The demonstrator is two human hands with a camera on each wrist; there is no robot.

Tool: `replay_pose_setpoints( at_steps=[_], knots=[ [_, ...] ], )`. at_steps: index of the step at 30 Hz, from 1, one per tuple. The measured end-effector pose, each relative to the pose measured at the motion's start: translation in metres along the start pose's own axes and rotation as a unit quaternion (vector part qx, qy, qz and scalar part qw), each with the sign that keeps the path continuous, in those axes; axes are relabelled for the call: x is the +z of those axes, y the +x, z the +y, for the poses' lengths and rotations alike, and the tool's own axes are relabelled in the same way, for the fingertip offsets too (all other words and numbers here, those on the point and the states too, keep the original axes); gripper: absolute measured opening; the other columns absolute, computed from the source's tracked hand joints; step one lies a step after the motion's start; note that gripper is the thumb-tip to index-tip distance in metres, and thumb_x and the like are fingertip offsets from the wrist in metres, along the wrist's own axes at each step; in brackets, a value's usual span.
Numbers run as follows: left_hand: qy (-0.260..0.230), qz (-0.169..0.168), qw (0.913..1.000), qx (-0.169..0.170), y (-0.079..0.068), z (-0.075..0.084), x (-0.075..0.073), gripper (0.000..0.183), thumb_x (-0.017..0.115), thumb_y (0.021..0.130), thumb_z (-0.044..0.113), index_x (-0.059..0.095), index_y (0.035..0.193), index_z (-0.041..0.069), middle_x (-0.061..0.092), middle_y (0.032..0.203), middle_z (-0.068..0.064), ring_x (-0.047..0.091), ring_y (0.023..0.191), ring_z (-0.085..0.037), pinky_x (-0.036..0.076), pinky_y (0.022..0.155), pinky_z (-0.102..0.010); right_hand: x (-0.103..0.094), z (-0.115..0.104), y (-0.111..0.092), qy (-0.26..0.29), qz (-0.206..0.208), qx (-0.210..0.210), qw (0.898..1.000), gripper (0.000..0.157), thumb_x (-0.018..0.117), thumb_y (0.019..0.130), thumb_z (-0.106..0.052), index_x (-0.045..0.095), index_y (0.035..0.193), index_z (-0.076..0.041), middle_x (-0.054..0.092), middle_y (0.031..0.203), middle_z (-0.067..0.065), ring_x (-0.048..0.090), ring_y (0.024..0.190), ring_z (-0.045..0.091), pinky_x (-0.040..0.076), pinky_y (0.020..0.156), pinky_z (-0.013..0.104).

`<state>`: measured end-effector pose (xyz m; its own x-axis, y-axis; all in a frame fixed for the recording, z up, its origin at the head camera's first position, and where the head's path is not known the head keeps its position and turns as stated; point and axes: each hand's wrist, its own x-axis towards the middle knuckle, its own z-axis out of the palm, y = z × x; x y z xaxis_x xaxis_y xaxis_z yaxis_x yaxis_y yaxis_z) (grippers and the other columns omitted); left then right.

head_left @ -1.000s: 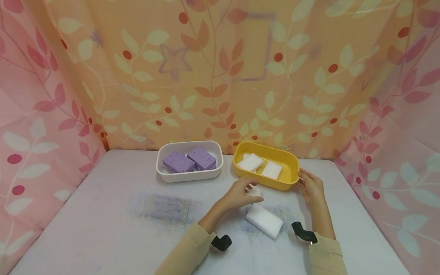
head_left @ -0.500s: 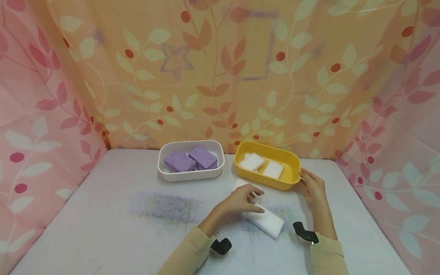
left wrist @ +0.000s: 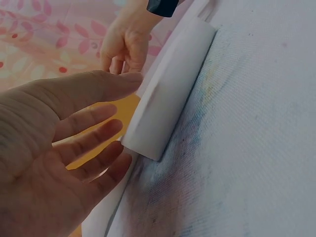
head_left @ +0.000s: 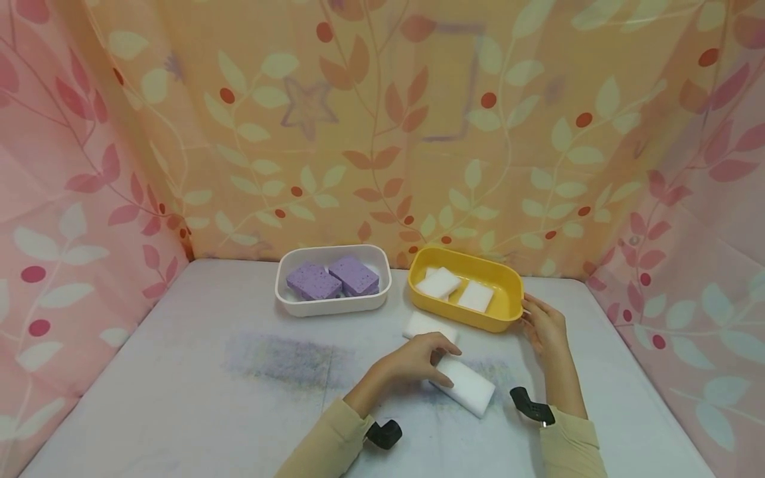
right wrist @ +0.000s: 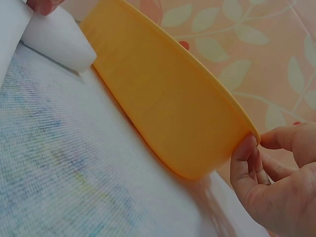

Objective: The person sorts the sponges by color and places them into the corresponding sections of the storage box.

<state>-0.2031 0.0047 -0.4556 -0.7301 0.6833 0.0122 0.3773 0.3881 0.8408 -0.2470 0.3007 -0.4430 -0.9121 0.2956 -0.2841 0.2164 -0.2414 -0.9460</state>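
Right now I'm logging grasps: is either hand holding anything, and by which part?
The left hand rests its fingers on the near white sponge at its far end, not gripping. The right hand touches the yellow tub at its right end rim.

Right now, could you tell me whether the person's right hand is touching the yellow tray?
Touching. The right wrist view shows the right hand with a fingertip pressed against the end rim of the yellow tray, and the head view agrees.
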Motion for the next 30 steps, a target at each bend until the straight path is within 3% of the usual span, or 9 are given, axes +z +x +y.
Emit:
replay_pose_setpoints(
  at_steps=[8, 20, 26, 30],
  knots=[
    [0.021, -0.018, 0.9995, 0.011, -0.0008, -0.0018, 0.0006, 0.057, 0.094, 0.076, 0.002, 0.072, 0.129, 0.001, 0.06, 0.1, -0.003, 0.048, 0.078, -0.005, 0.042, 0.071, -0.015, 0.0002, 0.0011, 0.0005, 0.009, 0.0, 0.002, 1.0, 0.049, 0.06, 0.108, -0.015, 0.05, 0.154, -0.002, 0.066, 0.102, -0.008, 0.062, 0.088, 0.007, 0.056, 0.073, 0.013],
    [0.072, -0.045, 0.9964, -0.002, -0.0007, 0.0047, 0.0037, 0.057, 0.093, 0.079, 0.005, 0.073, 0.132, 0.006, 0.062, 0.112, 0.004, 0.046, 0.08, 0.0, 0.044, 0.071, -0.013, -0.0007, 0.0008, 0.0017, -0.001, 0.008, 0.006, 1.0, 0.054, 0.059, 0.109, -0.016, 0.043, 0.158, 0.0, 0.066, 0.102, -0.009, 0.061, 0.089, 0.006, 0.055, 0.073, 0.012],
    [0.067, -0.045, 0.9967, -0.011, -0.0011, 0.0047, 0.0045, 0.058, 0.094, 0.079, 0.007, 0.073, 0.133, 0.008, 0.061, 0.113, 0.004, 0.046, 0.081, -0.001, 0.044, 0.071, -0.014, -0.0004, 0.0005, -0.0008, 0.002, 0.005, 0.002, 1.0, 0.051, 0.06, 0.108, -0.016, 0.048, 0.156, -0.001, 0.067, 0.099, -0.01, 0.062, 0.087, 0.006, 0.055, 0.073, 0.012],
    [0.068, -0.051, 0.9963, -0.014, -0.0003, 0.0037, 0.0035, 0.058, 0.094, 0.08, 0.008, 0.072, 0.134, 0.008, 0.059, 0.114, 0.005, 0.046, 0.081, -0.001, 0.044, 0.071, -0.014, -0.0002, -0.0003, -0.001, 0.001, 0.003, 0.009, 1.0, 0.056, 0.059, 0.109, -0.017, 0.043, 0.159, -0.001, 0.067, 0.101, -0.01, 0.061, 0.089, 0.006, 0.055, 0.074, 0.012]
  ],
)
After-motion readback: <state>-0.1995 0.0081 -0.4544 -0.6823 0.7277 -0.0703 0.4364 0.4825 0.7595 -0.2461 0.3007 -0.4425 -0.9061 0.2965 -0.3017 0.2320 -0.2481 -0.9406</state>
